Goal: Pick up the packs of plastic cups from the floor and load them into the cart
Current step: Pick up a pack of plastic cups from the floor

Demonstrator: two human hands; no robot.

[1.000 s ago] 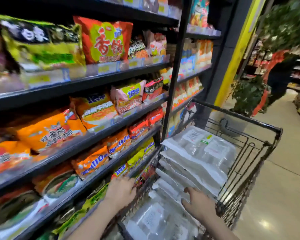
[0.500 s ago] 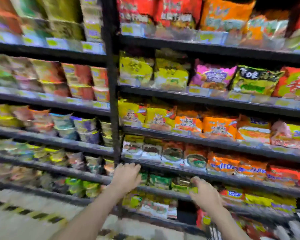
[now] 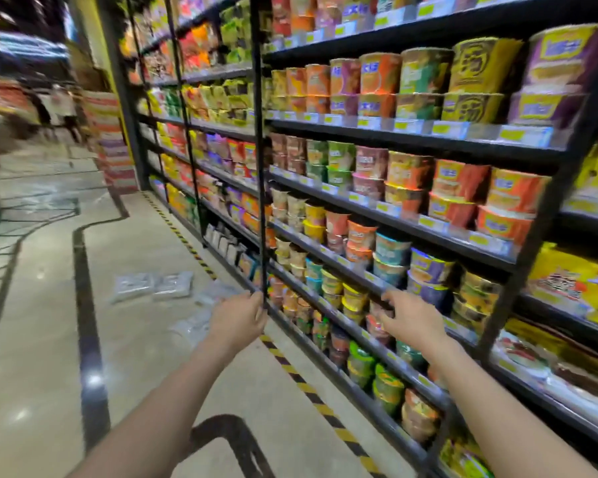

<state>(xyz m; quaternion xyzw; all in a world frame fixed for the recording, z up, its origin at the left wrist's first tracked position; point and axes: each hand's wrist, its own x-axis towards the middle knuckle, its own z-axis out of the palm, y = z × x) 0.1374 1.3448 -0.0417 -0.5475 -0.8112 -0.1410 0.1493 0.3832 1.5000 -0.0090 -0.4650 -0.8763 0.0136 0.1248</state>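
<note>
Print on the noodle cups (image 3: 408,174) is too blurred to read.

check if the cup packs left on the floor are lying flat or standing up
Lying flat. The clear packs rest on their broad sides on the floor tiles by the shelf base; motion blur hides finer detail.

Both arms outstretched; left hand (image 3: 238,318) and right hand (image 3: 412,318) empty (fingers loosely curled).

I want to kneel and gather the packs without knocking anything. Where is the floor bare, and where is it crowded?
Bare floor lies left of the packs of plastic cups, across the dark inlay line, and nearer, between that line and the striped tape. It is crowded along the shelves, where cup noodles fill every row and more packs lie beside the left hand.
</note>
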